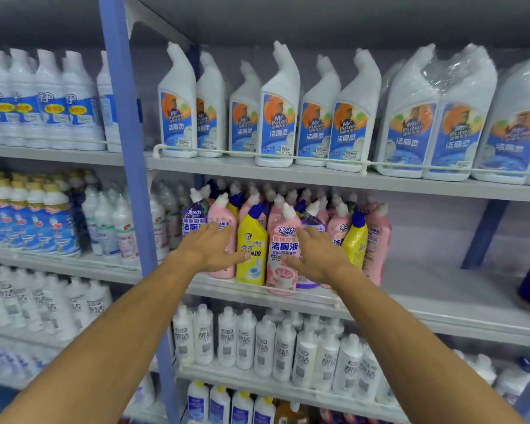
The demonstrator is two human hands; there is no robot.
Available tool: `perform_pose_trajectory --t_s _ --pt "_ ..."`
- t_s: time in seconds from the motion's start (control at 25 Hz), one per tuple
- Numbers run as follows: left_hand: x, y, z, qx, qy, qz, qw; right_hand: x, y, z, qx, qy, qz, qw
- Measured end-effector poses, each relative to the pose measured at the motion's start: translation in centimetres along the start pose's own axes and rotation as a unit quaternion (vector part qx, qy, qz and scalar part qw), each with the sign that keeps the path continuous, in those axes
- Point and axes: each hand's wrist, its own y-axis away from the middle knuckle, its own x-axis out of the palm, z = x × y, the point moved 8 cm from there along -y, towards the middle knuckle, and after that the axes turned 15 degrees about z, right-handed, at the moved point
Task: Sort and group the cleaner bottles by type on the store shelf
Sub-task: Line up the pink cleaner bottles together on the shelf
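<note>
Nearest, the left hand (pixel 210 249) and right hand (pixel 318 258) reach in, the 2 grips spread open and empty, fingers at the mixed cleaner bottles (pixel 377 237) on the middle shelf (pixel 410 304). Crowded at its edge, the yellow bottle (pixel 251 240) or pink bottle (pixel 283 243) could topple off if nudged sideways.

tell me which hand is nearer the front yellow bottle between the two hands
Left. The left hand lies just left of the yellow bottle, its thumb across the label; the right hand is beyond the pink bottle.
</note>
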Motion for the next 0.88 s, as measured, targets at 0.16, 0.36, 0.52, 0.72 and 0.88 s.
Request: perform_pose_trajectory --t_s 0.16,0.36,0.52,0.72,0.88 --pt "-1.8 -2.0 2.0 0.011 0.031 -0.031 0.999 -1.9 -2.7 -1.0 -0.006 -0.055 -0.038 0.998" --pt "-3.9 -6.6 4.7 0.022 0.109 -0.074 0.991 -2.5 -7.6 -0.7 -0.012 -0.110 -0.050 0.993" --pt "-4.2 -10.2 6.0 0.066 0.215 -0.108 0.968 -2.1 -10.2 -1.4 0.008 -0.132 -0.079 0.988" --pt "-4.3 -12.6 7.2 0.071 0.226 -0.161 0.958 -1.9 -11.2 -3.0 0.021 -0.144 -0.102 0.984" --pt "-3.0 -13.6 8.0 0.124 0.317 -0.116 0.933 -1.7 -11.0 -3.2 0.021 -0.152 -0.103 0.983"
